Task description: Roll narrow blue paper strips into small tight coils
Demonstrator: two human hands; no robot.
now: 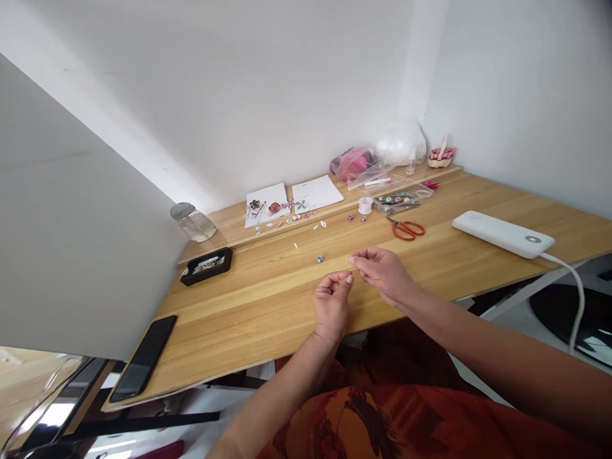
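Above the front part of the wooden table point(210, 341), my left hand point(333, 303) is closed in a pinch, thumb against forefinger; what it grips is too small to make out. Just up and to the right, my right hand point(382, 271) pinches a tiny pale piece point(349, 258) between thumb and forefinger. The hands are close together but apart. A small blue bead-like piece point(320, 259) lies on the wood just beyond them. Farther back are a thin white sliver point(295, 246) and small purple pieces point(350, 218).
Red-handled scissors point(406, 229), a white spool point(364, 204) and a clear case point(401, 196) lie beyond my right hand. A white power bank point(502, 233) with a cable is at right. Leftward are a black tray point(206, 266), a jar point(193, 222) and a phone point(143, 358).
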